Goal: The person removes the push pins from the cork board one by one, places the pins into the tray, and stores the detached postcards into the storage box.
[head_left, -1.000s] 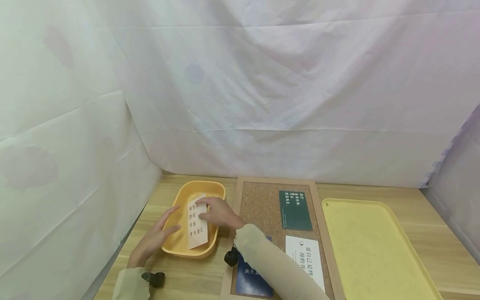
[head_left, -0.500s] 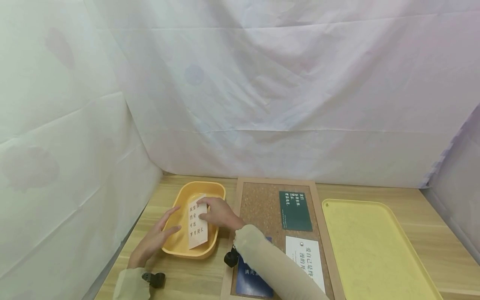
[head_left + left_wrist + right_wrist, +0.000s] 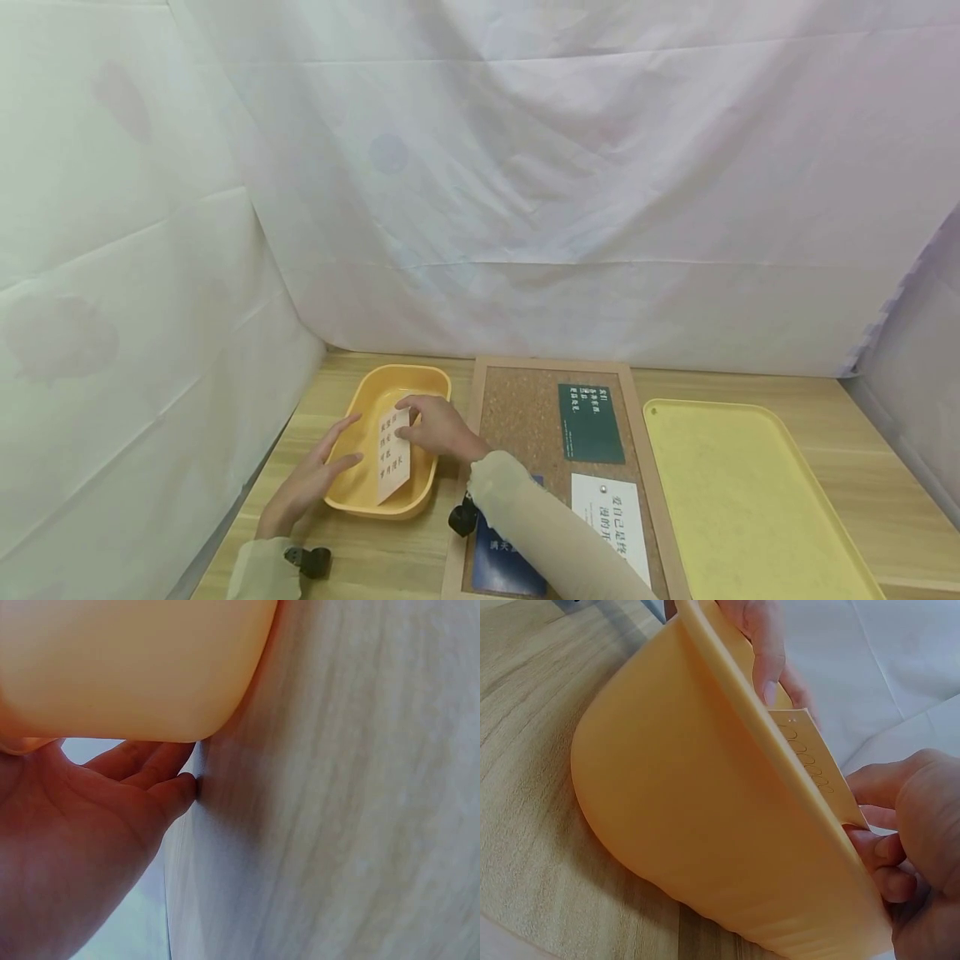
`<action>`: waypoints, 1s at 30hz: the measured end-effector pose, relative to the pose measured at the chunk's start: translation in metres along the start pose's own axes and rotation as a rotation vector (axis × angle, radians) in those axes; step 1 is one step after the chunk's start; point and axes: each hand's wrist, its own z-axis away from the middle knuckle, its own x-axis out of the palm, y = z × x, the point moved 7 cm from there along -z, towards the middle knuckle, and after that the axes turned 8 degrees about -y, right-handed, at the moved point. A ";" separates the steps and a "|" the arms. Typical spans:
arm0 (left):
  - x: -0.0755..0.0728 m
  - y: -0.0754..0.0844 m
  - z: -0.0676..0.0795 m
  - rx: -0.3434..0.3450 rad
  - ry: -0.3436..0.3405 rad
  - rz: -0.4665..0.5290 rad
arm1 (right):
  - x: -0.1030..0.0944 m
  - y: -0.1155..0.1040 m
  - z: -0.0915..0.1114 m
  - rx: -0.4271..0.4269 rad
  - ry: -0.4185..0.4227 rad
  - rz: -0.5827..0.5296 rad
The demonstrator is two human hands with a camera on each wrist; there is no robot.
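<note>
A yellow plastic basin [image 3: 365, 490] stands on the wooden table, left of a framed cork board. My left hand [image 3: 303, 483] holds the basin at its left rim, thumb over the edge and other fingers along the outer wall in the left wrist view. Inside the basin, my right hand [image 3: 435, 427] pinches a pale pink card [image 3: 392, 467] with brown Chinese writing by its right edge. The card leans, part of it rising above the rim in the right wrist view. The right fingertips hide some of the writing.
The cork board [image 3: 517, 417] bears a green card [image 3: 590, 422], a white card [image 3: 611, 517] with a round silver pin, and a blue card [image 3: 506, 562] partly under my right sleeve. A yellow tray [image 3: 750, 500] lies at right. White cloth [image 3: 525, 208] hangs behind.
The pink card has tilted in my right fingers; its face looks narrower and its top edge sits a little lower. Both hands have stayed almost in place.
</note>
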 end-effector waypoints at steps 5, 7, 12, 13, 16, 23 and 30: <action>0.000 0.000 0.000 -0.002 0.002 0.000 | -0.002 0.000 0.002 0.003 0.004 -0.042; 0.000 0.000 0.000 -0.002 0.003 -0.003 | -0.003 0.000 0.003 0.005 0.006 -0.068; 0.000 -0.001 0.000 0.000 0.008 -0.008 | -0.004 0.003 0.003 0.005 0.025 -0.093; 0.000 -0.001 0.000 0.001 0.008 -0.008 | -0.004 0.003 0.003 0.004 0.031 -0.095; 0.000 -0.002 0.000 0.001 0.007 -0.007 | -0.005 0.004 0.004 0.001 0.043 -0.101; 0.000 -0.001 0.001 -0.011 0.007 -0.009 | -0.006 0.007 0.005 -0.008 0.055 -0.149; -0.001 -0.001 0.000 -0.022 0.020 -0.023 | -0.006 0.009 0.004 -0.019 0.077 -0.184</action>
